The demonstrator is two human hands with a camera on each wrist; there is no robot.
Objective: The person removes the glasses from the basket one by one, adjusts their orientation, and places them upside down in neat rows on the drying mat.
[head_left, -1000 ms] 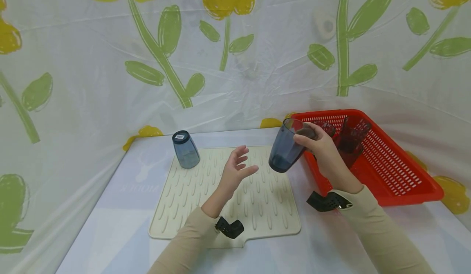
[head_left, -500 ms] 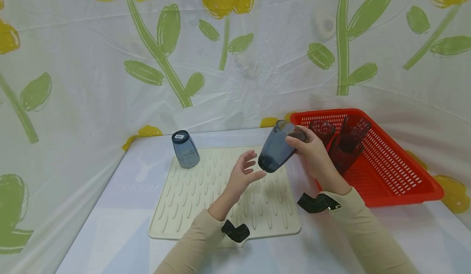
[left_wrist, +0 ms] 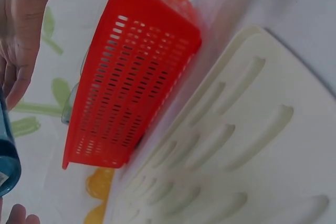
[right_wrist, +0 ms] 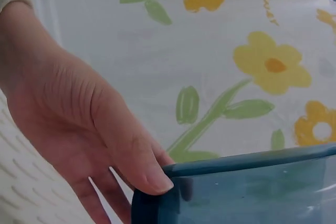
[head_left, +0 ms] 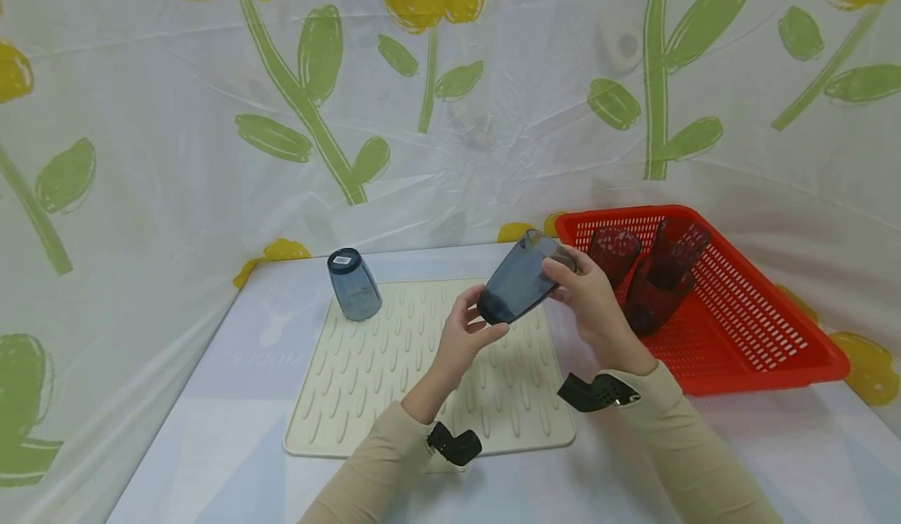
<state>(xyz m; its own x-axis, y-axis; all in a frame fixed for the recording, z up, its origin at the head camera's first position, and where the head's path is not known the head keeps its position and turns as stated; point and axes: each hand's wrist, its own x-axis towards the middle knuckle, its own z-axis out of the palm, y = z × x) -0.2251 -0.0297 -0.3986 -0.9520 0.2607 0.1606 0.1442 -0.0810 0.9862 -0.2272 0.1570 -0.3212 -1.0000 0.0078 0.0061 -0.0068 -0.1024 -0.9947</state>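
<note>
A translucent blue-grey cup [head_left: 519, 278] hangs tilted above the cream ribbed drying mat [head_left: 380, 375], rim up and to the right. My right hand [head_left: 567, 274] pinches it at the rim; in the right wrist view the thumb [right_wrist: 149, 174] lies over the cup's [right_wrist: 252, 192] edge. My left hand [head_left: 479, 317] has its fingers and thumb curled round the cup's base. In the left wrist view only the cup's lower part [left_wrist: 6, 156] shows at the left edge.
A second blue cup [head_left: 354, 285] stands upside down on the mat's far left corner. A red slotted basket [head_left: 760, 328] to the right holds two dark red cups [head_left: 612, 254] [head_left: 665, 274]. A flowered sheet walls in the table [head_left: 211, 446].
My right hand carried the cup left from the basket and tilted it further. My left hand rose from open above the mat and took hold of the cup's base.
</note>
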